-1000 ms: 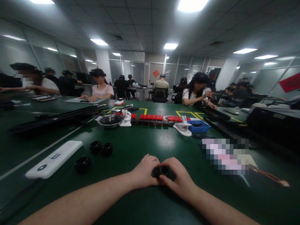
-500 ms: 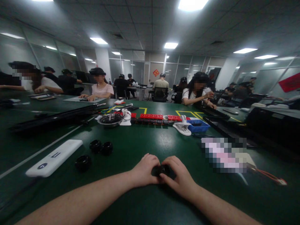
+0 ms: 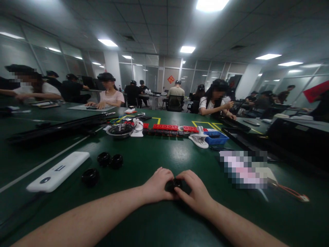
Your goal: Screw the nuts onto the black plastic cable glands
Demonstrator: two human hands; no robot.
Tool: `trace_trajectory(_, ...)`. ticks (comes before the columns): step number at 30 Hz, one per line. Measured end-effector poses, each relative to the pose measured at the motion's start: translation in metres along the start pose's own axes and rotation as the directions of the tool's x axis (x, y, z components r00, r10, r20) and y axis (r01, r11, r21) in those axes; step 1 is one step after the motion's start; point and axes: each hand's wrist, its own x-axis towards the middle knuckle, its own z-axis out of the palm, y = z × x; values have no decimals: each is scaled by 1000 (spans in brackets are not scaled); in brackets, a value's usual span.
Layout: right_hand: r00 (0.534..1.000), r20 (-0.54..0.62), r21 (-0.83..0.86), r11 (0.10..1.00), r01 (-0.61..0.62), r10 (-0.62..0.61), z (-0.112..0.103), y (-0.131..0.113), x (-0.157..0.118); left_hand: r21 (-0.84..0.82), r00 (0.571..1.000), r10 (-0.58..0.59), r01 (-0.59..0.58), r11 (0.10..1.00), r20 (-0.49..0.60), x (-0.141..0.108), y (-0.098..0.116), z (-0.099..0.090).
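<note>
Between my hands, low over the green table (image 3: 144,223), is a glossy black round piece (image 3: 174,185), partly hidden by fingers. My left hand (image 3: 159,184) curls around its left side. From the right, the thumb and fingers of my right hand (image 3: 194,188) close on the same piece. Off to the left lie three similar black round pieces with hollow tops: one at the back (image 3: 104,158), one beside it (image 3: 116,161), and one nearer me (image 3: 90,177).
A long white device (image 3: 59,171) with a dark cable lies on the left. Farther back are a clear round dish (image 3: 119,132), a row of red blocks (image 3: 165,127), a white clip (image 3: 199,138) and a blue bin (image 3: 216,138). A blurred-out item (image 3: 244,169) lies right. Several people sit beyond.
The black round piece has shifted slightly left between my hands, and its dark surface now fills the gap by my left hand. My hands stay in nearly the same place.
</note>
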Motion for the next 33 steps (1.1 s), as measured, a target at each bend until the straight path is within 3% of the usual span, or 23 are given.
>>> trace_trajectory(4,996,-16,38,996,83,-83,-3,-3,0,-16,1000,-12,12,1000,3,0,0,0)
trace_trajectory(10,995,79,-23,998,-58,60,-1,-1,1,-20,1000,-6,6,1000,17,-1,1,-2)
trace_trajectory(13,999,46,30,1000,-9,7,-2,-2,1,-17,1000,-16,16,1000,8,-1,1,-2)
trace_trajectory(18,994,102,59,997,39,-45,-3,-3,1,-9,1000,0,0,1000,9,0,-2,1)
trace_trajectory(23,997,68,23,999,-25,23,-1,1,1,7,1000,7,-7,1000,-6,0,-2,1)
trace_trajectory(29,997,57,87,995,55,-60,-2,0,-1,-5,1000,1,-1,1000,-11,0,0,-1)
trace_trajectory(33,999,21,38,999,24,-24,0,2,-1,-21,1000,7,-7,1000,1,0,0,-2)
